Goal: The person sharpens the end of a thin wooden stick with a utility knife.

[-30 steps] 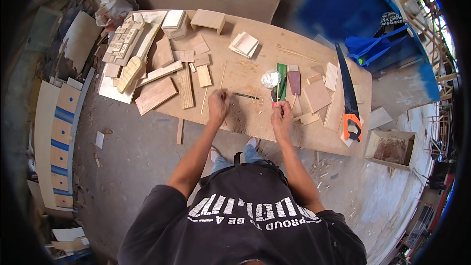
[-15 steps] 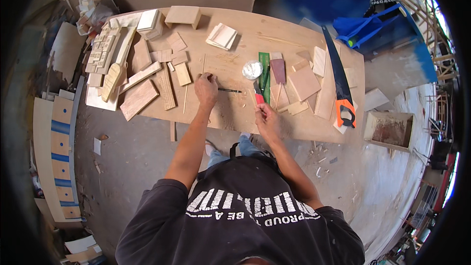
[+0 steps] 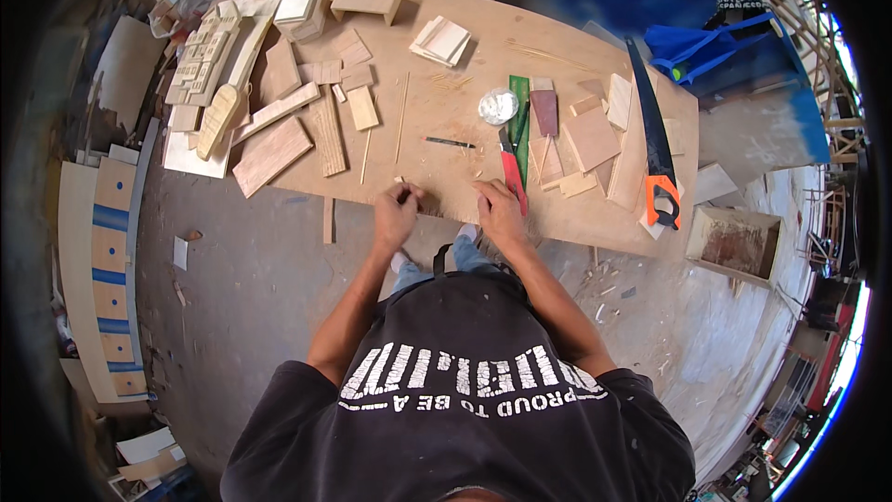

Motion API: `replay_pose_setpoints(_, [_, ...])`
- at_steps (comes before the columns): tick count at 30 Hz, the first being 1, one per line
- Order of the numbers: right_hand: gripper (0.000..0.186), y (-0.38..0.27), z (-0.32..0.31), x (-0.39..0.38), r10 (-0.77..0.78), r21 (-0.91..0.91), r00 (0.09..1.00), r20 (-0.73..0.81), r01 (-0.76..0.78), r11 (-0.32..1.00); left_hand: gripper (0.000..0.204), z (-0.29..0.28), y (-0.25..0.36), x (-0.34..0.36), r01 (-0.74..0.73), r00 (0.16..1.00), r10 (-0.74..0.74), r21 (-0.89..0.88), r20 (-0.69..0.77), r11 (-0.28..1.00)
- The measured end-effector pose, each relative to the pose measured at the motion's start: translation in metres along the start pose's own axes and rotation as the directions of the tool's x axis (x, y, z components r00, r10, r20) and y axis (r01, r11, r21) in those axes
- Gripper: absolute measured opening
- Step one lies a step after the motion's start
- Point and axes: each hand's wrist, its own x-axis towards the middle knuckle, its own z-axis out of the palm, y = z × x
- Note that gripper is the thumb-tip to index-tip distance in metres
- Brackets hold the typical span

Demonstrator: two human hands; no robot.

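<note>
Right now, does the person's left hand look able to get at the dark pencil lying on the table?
Probably yes: the dark pencil lies a little beyond the left hand, and nothing appears to stand between them, though its fingertips look pinched and may need opening.

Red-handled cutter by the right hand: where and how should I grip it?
Probably by the red handle, with the right hand from the near side: the handle's end faces the person, while the grey tip points away, toward the tub.
</note>
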Motion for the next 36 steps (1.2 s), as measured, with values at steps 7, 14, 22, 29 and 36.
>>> replay_pose_setpoints(7, [0.015,-0.015,0.029,-0.004,0.027,-0.113,0.971,0.238,0.000,0.994,0.009,-0.015,-0.015,-0.005,-0.116,0.988,0.130,0.150,-0.087,0.982])
replay_pose_setpoints(14, [0.015,-0.013,0.040,0.012,-0.056,-0.173,0.997,0.060,0.065,0.983,0.009,-0.038,-0.008,0.013,-0.096,0.992,0.109,0.179,-0.061,0.979])
replay_pose_setpoints(22, [0.020,-0.006,0.061,0.003,-0.189,-0.234,0.973,0.132,0.216,0.948,0.010,-0.011,-0.012,-0.016,-0.252,0.914,0.371,0.488,-0.162,0.836])
replay_pose_setpoints(29, [0.022,-0.011,0.071,0.004,-0.251,-0.193,0.962,0.108,0.268,0.944,0.011,-0.006,-0.023,-0.018,-0.301,0.877,0.434,0.469,-0.206,0.830])
replay_pose_setpoints(36, [0.016,-0.019,0.091,0.006,-0.185,-0.190,0.981,0.051,0.191,0.963,0.013,-0.002,-0.022,-0.021,-0.298,0.856,0.458,0.497,-0.239,0.815])
